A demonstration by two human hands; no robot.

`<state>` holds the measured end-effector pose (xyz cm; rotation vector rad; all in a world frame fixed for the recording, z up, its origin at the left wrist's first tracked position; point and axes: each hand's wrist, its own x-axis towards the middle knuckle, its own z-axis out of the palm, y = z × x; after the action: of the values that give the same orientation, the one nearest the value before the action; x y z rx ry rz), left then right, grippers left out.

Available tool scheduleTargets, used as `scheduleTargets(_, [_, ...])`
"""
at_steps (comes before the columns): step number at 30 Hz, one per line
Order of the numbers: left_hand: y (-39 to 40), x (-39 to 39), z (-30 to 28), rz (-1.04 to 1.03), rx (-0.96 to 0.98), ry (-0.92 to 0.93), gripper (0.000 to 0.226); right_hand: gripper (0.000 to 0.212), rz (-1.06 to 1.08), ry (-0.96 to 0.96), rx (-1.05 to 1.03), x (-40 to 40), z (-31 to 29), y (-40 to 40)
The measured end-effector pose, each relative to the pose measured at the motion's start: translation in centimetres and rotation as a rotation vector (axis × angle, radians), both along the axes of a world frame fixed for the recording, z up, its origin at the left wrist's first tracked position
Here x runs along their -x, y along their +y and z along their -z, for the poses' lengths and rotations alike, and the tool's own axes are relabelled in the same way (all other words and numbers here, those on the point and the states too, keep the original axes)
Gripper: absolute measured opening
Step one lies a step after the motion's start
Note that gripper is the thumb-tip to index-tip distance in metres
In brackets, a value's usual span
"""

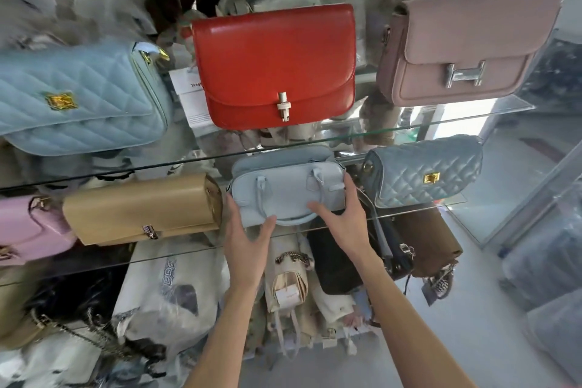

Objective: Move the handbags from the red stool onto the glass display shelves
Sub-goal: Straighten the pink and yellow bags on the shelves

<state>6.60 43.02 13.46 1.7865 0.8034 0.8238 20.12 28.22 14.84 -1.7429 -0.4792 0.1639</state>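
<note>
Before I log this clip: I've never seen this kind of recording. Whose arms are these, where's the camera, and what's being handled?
There is no machine here. A person wears one camera on the head, looking forward and down, so the two bare arms are their own. Glass shelves carry handbags: above, a red bag between a quilted pale blue bag and a pink bag. On the lower shelf, the left hand and right hand have their grip on the sides of a small light blue handbag, beside a tan bag.
</note>
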Motion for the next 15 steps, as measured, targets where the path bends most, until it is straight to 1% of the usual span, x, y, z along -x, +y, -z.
scheduleTargets(4, [-0.1, 0.5, 0.0, -0.017, -0.060, 0.024, 0.099, 0.096, 0.035, -0.012, -0.001, 0.4, 0.6, -0.1])
scheduleTargets(9, [-0.7, 1.1, 0.0, -0.014, -0.047, 0.032, 0.099, 0.095, 0.039, -0.042, -0.005, 0.6, 1.1, -0.7])
scheduleTargets(15, [-1.3, 1.4, -0.3, 0.004, -0.057, 0.057, 0.100, 0.097, 0.043, -0.027, -0.022, 0.8, 1.0, -1.3])
